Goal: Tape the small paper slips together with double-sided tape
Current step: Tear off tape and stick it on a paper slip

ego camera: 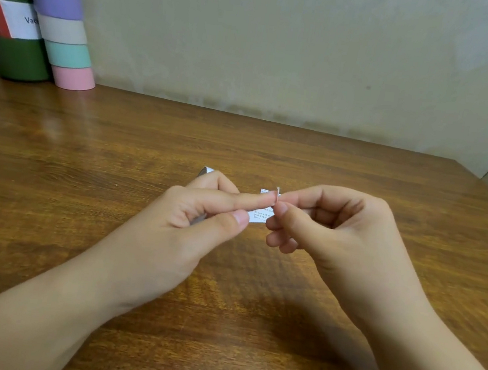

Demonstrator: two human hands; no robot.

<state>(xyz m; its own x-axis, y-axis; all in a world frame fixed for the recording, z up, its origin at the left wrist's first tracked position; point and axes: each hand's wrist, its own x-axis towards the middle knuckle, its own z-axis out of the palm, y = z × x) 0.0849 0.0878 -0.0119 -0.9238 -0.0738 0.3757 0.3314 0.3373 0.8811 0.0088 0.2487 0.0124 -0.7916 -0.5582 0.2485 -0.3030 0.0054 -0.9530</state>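
Note:
A small white paper slip (260, 216) with tiny printed text is held above the middle of the wooden table (116, 152). My left hand (199, 210) pinches the slip between thumb and forefinger. A white curled strip (206, 171), perhaps tape or its roll, pokes out behind the left fingers, mostly hidden. My right hand (333, 224) pinches a tiny white tab (277, 191) at the slip's top right corner with thumb and forefinger, its other fingers curled under. I cannot tell whether that tab is tape backing or paper.
At the back left stand a dark green bottle (8, 29) with a red and white label and a leaning stack of pastel tape rolls (62, 21). A beige wall runs behind the table. The table's right corner (468, 171) lies at the far right.

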